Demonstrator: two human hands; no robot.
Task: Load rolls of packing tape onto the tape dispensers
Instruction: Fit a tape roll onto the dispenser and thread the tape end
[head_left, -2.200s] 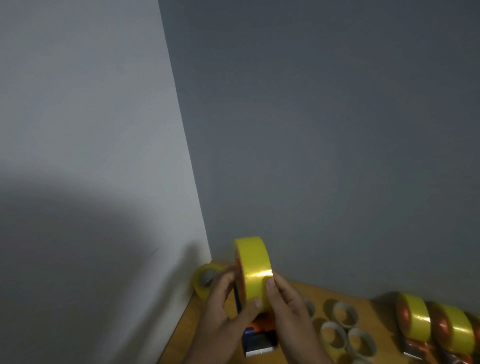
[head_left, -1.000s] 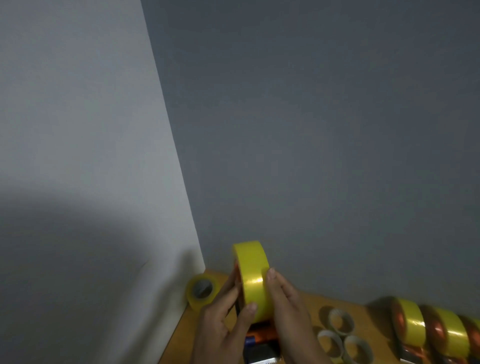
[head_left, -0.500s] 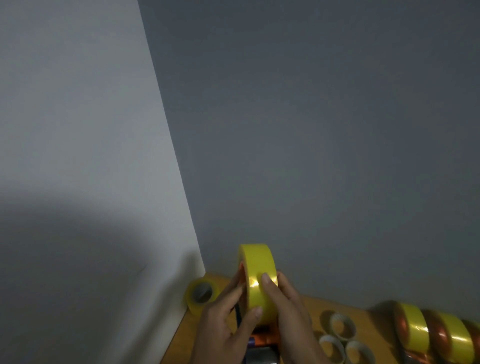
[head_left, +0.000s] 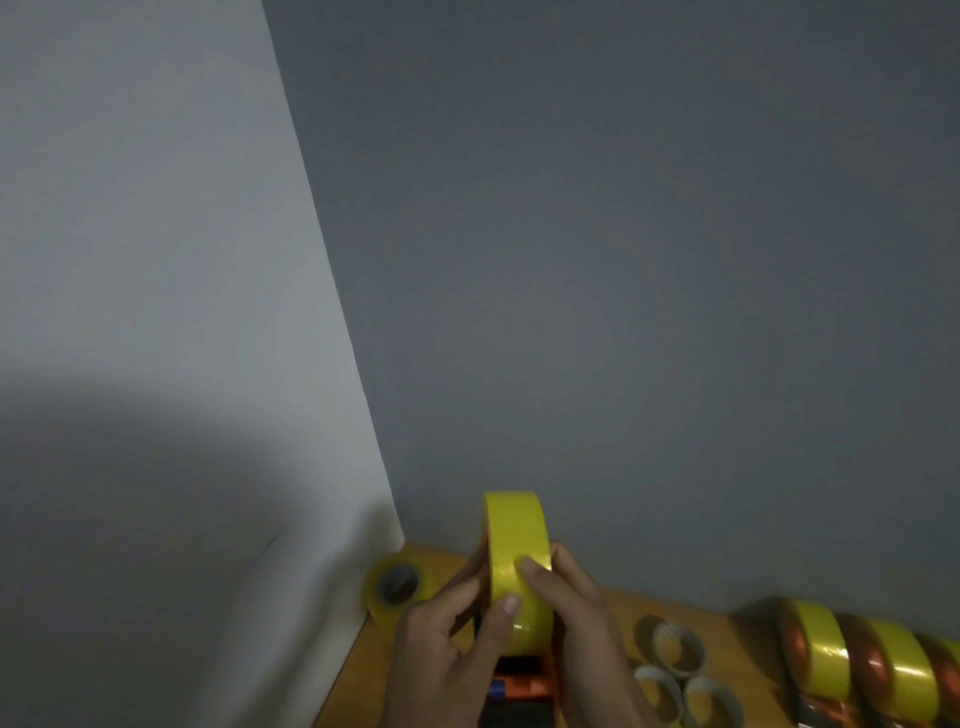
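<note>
Yellow tape roll (head_left: 517, 566) upright, gripped between both hands (head_left: 519, 644).

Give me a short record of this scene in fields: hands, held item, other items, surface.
left hand: grips the roll, thumb on its band
right hand: grips the roll, fingers on its band
roll: yellow, upright, on the dispenser
dispenser: orange, mostly hidden by the hands
spare roll: in the corner
empty cores: three, right of hands
loaded dispensers: far right
table: wooden
</note>
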